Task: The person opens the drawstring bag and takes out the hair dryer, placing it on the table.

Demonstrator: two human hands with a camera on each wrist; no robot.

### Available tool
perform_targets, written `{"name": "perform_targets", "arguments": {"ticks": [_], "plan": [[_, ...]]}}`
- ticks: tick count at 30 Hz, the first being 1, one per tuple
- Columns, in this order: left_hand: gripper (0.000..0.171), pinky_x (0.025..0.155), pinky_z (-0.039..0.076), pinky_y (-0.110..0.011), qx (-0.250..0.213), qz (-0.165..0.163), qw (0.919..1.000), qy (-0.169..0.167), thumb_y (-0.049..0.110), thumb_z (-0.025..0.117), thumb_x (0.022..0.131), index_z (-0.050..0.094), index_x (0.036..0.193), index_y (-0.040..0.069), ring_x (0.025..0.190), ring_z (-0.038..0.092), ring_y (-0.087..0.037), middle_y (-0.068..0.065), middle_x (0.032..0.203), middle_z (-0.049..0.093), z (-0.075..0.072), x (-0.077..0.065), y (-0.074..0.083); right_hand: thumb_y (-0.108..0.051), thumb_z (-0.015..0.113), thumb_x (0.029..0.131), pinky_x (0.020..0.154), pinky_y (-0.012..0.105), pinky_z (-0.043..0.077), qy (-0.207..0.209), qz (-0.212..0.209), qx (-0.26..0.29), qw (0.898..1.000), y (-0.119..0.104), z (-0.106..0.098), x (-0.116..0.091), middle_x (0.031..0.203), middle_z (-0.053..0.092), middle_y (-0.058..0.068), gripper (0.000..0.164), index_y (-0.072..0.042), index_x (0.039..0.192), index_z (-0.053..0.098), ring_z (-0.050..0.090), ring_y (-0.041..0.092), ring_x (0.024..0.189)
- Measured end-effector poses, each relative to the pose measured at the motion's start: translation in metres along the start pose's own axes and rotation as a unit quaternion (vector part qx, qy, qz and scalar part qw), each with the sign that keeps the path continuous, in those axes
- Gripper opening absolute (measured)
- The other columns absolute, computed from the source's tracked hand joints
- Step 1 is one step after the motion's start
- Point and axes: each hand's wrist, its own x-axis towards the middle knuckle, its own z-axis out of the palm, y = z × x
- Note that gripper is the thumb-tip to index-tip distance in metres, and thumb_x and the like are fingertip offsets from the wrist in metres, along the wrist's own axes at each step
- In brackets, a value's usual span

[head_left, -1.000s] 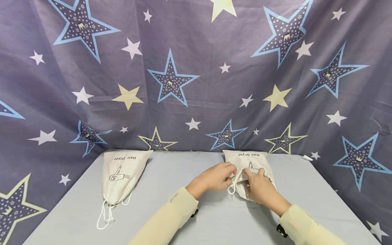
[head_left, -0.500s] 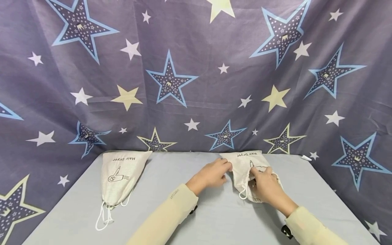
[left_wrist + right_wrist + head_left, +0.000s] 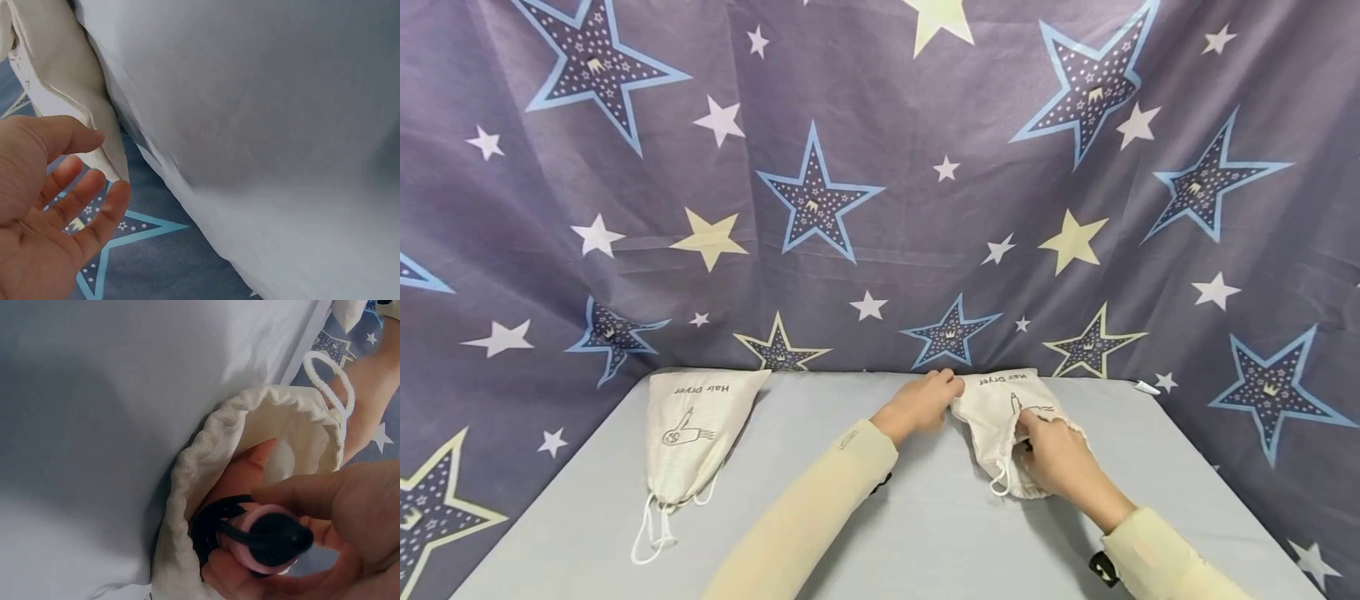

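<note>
A cream drawstring bag (image 3: 988, 417) printed "Hair Dryer" lies at the back right of the table, its gathered mouth facing the person. Reaching into that mouth, my right hand (image 3: 1060, 458) grips the handle of a pink hair dryer (image 3: 239, 476). The dryer's black cord (image 3: 250, 536) loops beside the handle; the rest is hidden in the bag. My left hand (image 3: 921, 402) is at the bag's far left corner. In the left wrist view, its thumb and fingers are loosely bent and apart around that corner, overlapping the cloth (image 3: 69, 69).
A second cream "Hair Dryer" bag (image 3: 700, 442) lies at the back left, its white drawstrings (image 3: 655, 533) trailing toward the person. Behind the grey-covered table (image 3: 820, 417) hangs a star-patterned curtain (image 3: 880, 250). A small white object (image 3: 1146, 387) sits at the back right edge.
My left hand has left the bag's mouth and moved back to its far left corner. My right hand has shifted slightly right and gone deeper into the mouth, which gapes wider.
</note>
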Motion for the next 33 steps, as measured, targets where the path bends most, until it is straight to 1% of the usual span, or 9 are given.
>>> {"name": "perform_targets", "arguments": {"ticks": [4, 7, 11, 14, 16, 20, 22, 26, 33], "plan": [[0.047, 0.080, 0.052, -0.030, 0.011, 0.002, 0.9998, -0.016, 0.004, 0.074, 0.085, 0.060, 0.128, 0.016, 0.105, 0.055, -0.020, -0.002, 0.119, 0.056, 0.001, 0.008, 0.000, -0.003, 0.077, 0.073, 0.060, 0.049, 0.046, 0.013, 0.000, 0.009, 1.000, 0.003, 0.000, -0.001, 0.068, 0.054, -0.002, 0.028, -0.014, 0.087, 0.056, 0.059, 0.025, 0.067], [0.049, 0.081, 0.052, -0.030, 0.012, 0.000, 0.9998, -0.019, 0.004, 0.075, 0.085, 0.060, 0.130, 0.017, 0.106, 0.053, -0.020, -0.002, 0.121, 0.055, 0.003, 0.012, 0.000, -0.005, 0.076, 0.075, 0.060, 0.051, 0.046, 0.028, 0.003, -0.001, 1.000, 0.002, 0.002, 0.000, 0.067, 0.054, -0.001, 0.026, -0.014, 0.086, 0.055, 0.058, 0.028, 0.067], [0.045, 0.085, 0.051, -0.030, 0.018, 0.008, 0.9997, -0.012, 0.006, 0.073, 0.089, 0.060, 0.129, 0.019, 0.107, 0.052, -0.019, -0.001, 0.123, 0.056, 0.004, 0.019, 0.000, -0.007, 0.070, 0.079, 0.071, 0.058, 0.043, 0.030, 0.028, -0.024, 0.999, -0.001, 0.006, 0.001, 0.073, 0.058, 0.010, 0.020, -0.012, 0.089, 0.053, 0.057, 0.038, 0.075], [0.043, 0.088, 0.051, -0.030, 0.019, 0.010, 0.9997, -0.013, 0.007, 0.074, 0.090, 0.061, 0.129, 0.021, 0.108, 0.052, -0.018, 0.000, 0.125, 0.056, 0.004, 0.025, 0.001, -0.007, 0.067, 0.082, 0.075, 0.060, 0.037, 0.031, 0.044, -0.048, 0.997, -0.002, 0.009, 0.002, 0.076, 0.058, 0.020, 0.019, -0.008, 0.093, 0.052, 0.055, 0.043, 0.079], [0.046, 0.088, 0.051, -0.031, 0.021, 0.007, 0.9996, -0.018, 0.008, 0.077, 0.089, 0.060, 0.130, 0.021, 0.110, 0.051, -0.018, 0.000, 0.126, 0.056, 0.005, 0.027, 0.002, -0.007, 0.067, 0.084, 0.074, 0.060, 0.036, 0.039, 0.055, -0.055, 0.996, -0.002, 0.011, 0.003, 0.078, 0.055, 0.026, 0.020, -0.005, 0.096, 0.051, 0.051, 0.049, 0.079], [0.047, 0.087, 0.052, -0.034, 0.029, 0.001, 0.9993, -0.024, 0.008, 0.077, 0.089, 0.060, 0.131, 0.021, 0.112, 0.051, -0.019, 0.000, 0.128, 0.056, 0.005, 0.028, 0.003, -0.007, 0.064, 0.086, 0.068, 0.059, 0.037, 0.048, 0.087, -0.051, 0.994, -0.002, 0.013, 0.004, 0.084, 0.051, 0.033, 0.021, -0.004, 0.101, 0.051, 0.044, 0.056, 0.083], [0.046, 0.086, 0.053, -0.035, 0.033, -0.001, 0.9992, -0.024, 0.009, 0.077, 0.090, 0.060, 0.131, 0.020, 0.112, 0.052, -0.020, -0.001, 0.128, 0.056, 0.005, 0.028, 0.003, -0.008, 0.064, 0.086, 0.066, 0.059, 0.038, 0.046, 0.100, -0.046, 0.993, -0.001, 0.012, 0.004, 0.086, 0.051, 0.034, 0.021, -0.006, 0.102, 0.051, 0.043, 0.057, 0.085], [0.045, 0.086, 0.053, -0.033, 0.035, -0.001, 0.9991, -0.023, 0.015, 0.079, 0.089, 0.059, 0.129, 0.020, 0.112, 0.052, -0.020, -0.001, 0.127, 0.056, 0.006, 0.028, 0.003, -0.008, 0.066, 0.085, 0.065, 0.059, 0.039, 0.049, 0.108, -0.036, 0.992, 0.002, 0.012, 0.004, 0.088, 0.053, 0.032, 0.020, -0.009, 0.099, 0.052, 0.044, 0.057, 0.086], [0.046, 0.087, 0.053, -0.032, 0.044, 0.005, 0.9988, -0.019, 0.023, 0.078, 0.090, 0.058, 0.132, 0.019, 0.111, 0.053, -0.020, -0.001, 0.127, 0.057, 0.011, 0.027, 0.002, -0.005, 0.066, 0.083, 0.064, 0.058, 0.040, 0.058, 0.101, -0.008, 0.993, 0.006, 0.014, 0.003, 0.088, 0.053, 0.029, 0.019, -0.010, 0.097, 0.053, 0.043, 0.056, 0.085]]}}
